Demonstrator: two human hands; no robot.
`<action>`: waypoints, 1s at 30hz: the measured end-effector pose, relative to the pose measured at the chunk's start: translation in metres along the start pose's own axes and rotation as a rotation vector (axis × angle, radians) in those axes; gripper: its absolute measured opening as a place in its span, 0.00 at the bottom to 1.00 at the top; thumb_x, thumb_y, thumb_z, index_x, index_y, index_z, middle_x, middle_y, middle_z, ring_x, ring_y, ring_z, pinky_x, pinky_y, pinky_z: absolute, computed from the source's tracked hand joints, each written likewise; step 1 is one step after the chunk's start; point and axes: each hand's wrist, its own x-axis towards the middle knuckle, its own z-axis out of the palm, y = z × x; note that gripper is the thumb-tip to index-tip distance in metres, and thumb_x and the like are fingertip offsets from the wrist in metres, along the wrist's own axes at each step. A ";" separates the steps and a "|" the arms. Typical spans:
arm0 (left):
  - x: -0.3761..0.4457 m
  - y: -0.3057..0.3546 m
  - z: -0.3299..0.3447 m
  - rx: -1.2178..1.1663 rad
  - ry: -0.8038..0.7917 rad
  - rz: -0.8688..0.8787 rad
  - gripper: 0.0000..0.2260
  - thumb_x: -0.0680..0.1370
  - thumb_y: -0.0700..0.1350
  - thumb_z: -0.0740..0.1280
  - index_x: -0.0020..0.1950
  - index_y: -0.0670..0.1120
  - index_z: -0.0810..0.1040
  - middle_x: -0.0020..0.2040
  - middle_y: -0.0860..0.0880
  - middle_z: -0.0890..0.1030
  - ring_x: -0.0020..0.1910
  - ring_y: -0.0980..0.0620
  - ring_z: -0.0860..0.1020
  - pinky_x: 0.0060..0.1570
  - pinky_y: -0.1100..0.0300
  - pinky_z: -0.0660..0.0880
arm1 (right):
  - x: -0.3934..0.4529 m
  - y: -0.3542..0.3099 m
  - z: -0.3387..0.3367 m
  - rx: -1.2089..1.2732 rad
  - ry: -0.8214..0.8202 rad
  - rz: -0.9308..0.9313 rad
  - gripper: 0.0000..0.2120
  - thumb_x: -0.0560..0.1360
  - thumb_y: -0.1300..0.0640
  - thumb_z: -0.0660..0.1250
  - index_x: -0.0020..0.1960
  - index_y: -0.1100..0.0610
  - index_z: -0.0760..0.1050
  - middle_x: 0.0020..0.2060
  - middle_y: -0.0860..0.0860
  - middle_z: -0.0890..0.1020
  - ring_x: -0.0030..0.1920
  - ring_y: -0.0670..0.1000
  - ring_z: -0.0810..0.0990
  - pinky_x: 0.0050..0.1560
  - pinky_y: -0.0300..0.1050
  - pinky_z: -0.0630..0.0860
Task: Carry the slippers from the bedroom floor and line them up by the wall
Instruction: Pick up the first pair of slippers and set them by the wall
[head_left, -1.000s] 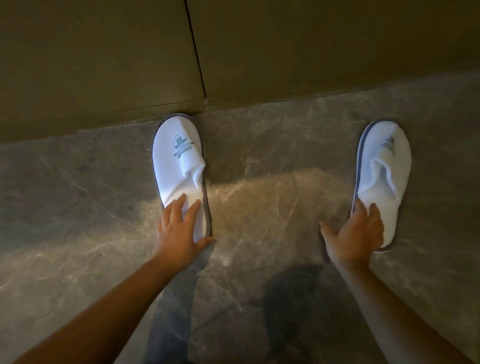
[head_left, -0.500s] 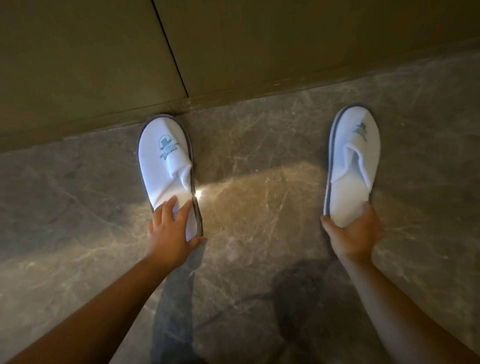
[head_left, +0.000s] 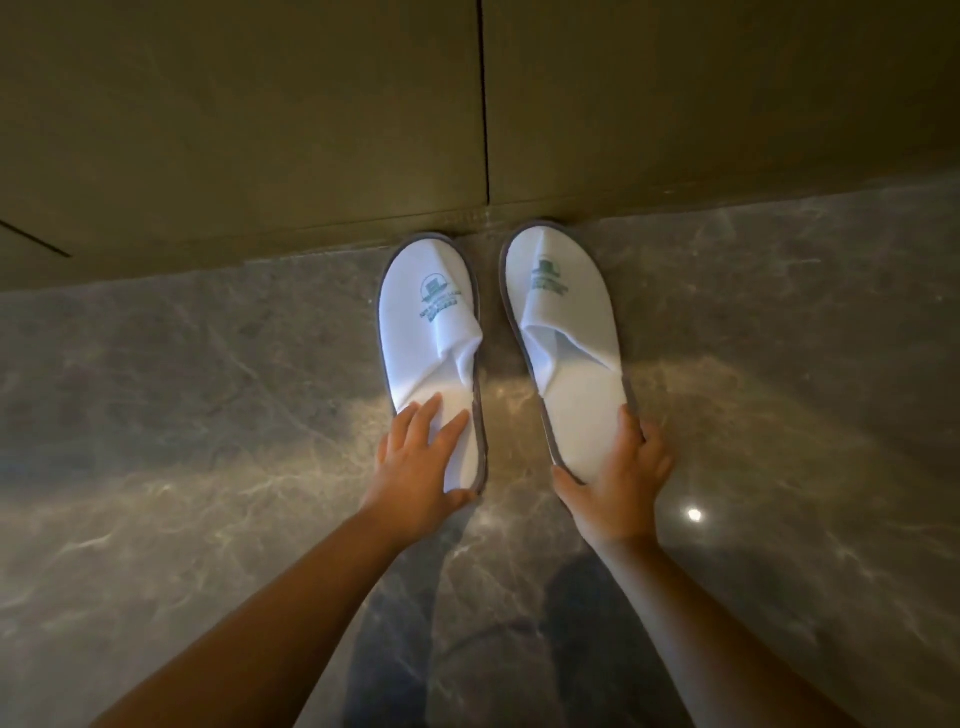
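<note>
Two white slippers with grey soles and green logos lie side by side on the marble floor, toes at the base of the wall (head_left: 311, 130). My left hand (head_left: 421, 462) rests flat on the heel of the left slipper (head_left: 428, 332), fingers spread over it and thumb at the heel's edge. My right hand (head_left: 618, 483) grips the heel of the right slipper (head_left: 563, 322), thumb on its inner side and fingers around the outer edge. A narrow gap separates the two slippers.
The olive-brown wall panels have a vertical seam (head_left: 484, 104) just above the slippers. Glossy grey marble floor (head_left: 208, 415) spreads left and right, with a bright light reflection (head_left: 694, 514) right of my right hand.
My right hand has taken hold of the right slipper's heel and brought it left, next to the left slipper, toe at the wall. My left hand stays on the left slipper.
</note>
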 end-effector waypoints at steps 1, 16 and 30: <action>0.000 0.001 0.001 0.007 -0.001 0.004 0.36 0.70 0.59 0.64 0.72 0.53 0.50 0.76 0.48 0.48 0.74 0.44 0.45 0.72 0.44 0.48 | 0.001 0.000 0.000 -0.014 -0.001 0.009 0.45 0.61 0.51 0.75 0.71 0.57 0.54 0.68 0.61 0.62 0.65 0.61 0.61 0.65 0.54 0.62; 0.000 -0.003 0.005 0.031 -0.030 -0.006 0.38 0.70 0.60 0.64 0.72 0.55 0.47 0.76 0.49 0.45 0.74 0.44 0.43 0.72 0.42 0.47 | 0.002 -0.002 0.006 -0.059 0.005 0.074 0.45 0.61 0.49 0.75 0.70 0.56 0.55 0.68 0.62 0.63 0.65 0.63 0.62 0.65 0.59 0.63; 0.001 -0.003 0.006 0.027 -0.012 -0.003 0.37 0.69 0.61 0.64 0.72 0.56 0.48 0.76 0.49 0.45 0.74 0.44 0.43 0.72 0.43 0.47 | 0.001 -0.006 0.008 -0.074 0.013 0.064 0.46 0.60 0.49 0.76 0.70 0.57 0.56 0.67 0.63 0.64 0.64 0.62 0.63 0.64 0.59 0.65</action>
